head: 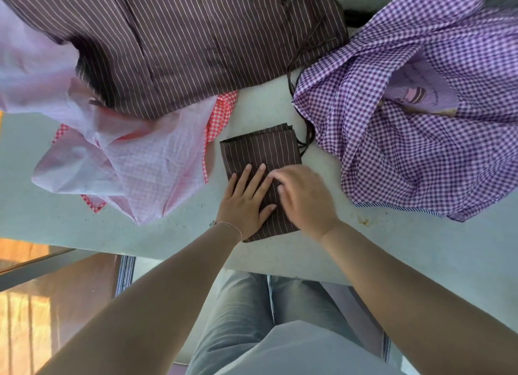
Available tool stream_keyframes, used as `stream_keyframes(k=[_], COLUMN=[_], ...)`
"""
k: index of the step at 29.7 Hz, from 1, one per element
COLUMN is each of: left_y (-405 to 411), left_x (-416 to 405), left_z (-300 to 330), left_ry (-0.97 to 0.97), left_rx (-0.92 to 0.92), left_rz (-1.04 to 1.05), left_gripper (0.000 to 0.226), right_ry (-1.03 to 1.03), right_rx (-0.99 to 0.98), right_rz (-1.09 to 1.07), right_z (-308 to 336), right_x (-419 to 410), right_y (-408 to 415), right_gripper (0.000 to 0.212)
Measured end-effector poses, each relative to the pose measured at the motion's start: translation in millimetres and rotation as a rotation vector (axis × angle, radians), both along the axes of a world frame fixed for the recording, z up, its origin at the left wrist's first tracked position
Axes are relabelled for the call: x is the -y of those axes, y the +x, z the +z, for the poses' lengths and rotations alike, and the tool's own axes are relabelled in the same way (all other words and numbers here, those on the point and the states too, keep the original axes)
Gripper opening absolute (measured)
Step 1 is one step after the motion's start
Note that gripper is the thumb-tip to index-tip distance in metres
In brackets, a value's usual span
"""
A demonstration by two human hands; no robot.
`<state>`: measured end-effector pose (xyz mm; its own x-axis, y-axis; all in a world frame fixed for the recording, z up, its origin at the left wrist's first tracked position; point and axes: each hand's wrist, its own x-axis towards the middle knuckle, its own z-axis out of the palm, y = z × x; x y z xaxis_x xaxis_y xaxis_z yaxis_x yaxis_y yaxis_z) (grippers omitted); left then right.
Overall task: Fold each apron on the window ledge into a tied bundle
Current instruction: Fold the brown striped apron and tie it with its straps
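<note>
A brown pinstriped apron lies folded into a narrow rectangle on the pale window ledge. My left hand presses flat on its near half with straight fingers. My right hand rests on the fold's right side, knuckles up and fingers curled down onto the cloth; whether it pinches fabric is hidden. Dark apron straps trail out from the fold's far right corner.
A larger brown striped apron is spread at the back. A pink and red checked apron lies crumpled on the left, a purple gingham apron on the right. The ledge's front edge runs just below my wrists.
</note>
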<state>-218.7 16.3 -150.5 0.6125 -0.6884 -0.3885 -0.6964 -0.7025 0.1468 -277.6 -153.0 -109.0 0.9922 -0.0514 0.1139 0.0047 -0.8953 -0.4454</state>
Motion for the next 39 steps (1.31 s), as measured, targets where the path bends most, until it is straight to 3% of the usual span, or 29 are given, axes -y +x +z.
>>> stream_keyframes(k=[2, 5, 7, 11, 17, 25, 30, 32, 34, 36, 39], left_y=[6, 19, 26, 24, 30, 42, 30, 23, 13, 2, -8], left_x=[-6, -27, -47, -70, -73, -72, -64, -58, -45, -32, -16], left_z=[-1, -4, -5, -3, 2, 11, 13, 16, 24, 33, 41], left_ry=[-0.038, -0.092, -0.151, -0.203, -0.160, -0.065, -0.325, -0.437, -0.578, -0.650, -0.644], left_rx=[-0.006, 0.006, -0.002, -0.040, -0.105, -0.178, -0.163, -0.181, -0.149, -0.103, -0.198], left_rz=[-0.062, -0.244, -0.334, -0.320, -0.157, -0.200, -0.004, 0.167, 0.392, 0.553, 0.773], left_gripper=[0.069, 0.059, 0.053, 0.090, 0.073, 0.086, 0.093, 0.078, 0.049, 0.041, 0.040], right_ry=[-0.042, 0.047, 0.068, -0.074, -0.116, -0.232, -0.034, 0.175, 0.244, 0.185, 0.251], right_rx=[-0.218, -0.486, -0.496, -0.523, -0.519, -0.594, -0.510, -0.533, -0.459, -0.385, -0.300], right_rz=[0.309, 0.266, 0.258, 0.397, 0.410, 0.496, 0.316, 0.100, -0.063, -0.138, -0.288], right_z=[-7, -18, -19, -22, -23, -14, -12, -6, -2, -1, -4], right_x=[-2, 27, 47, 63, 65, 66, 51, 42, 35, 24, 8], right_y=[-2, -7, -10, -17, -20, -15, -21, -21, -19, -17, -20], right_gripper=[0.044, 0.064, 0.070, 0.073, 0.076, 0.088, 0.089, 0.073, 0.048, 0.048, 0.057])
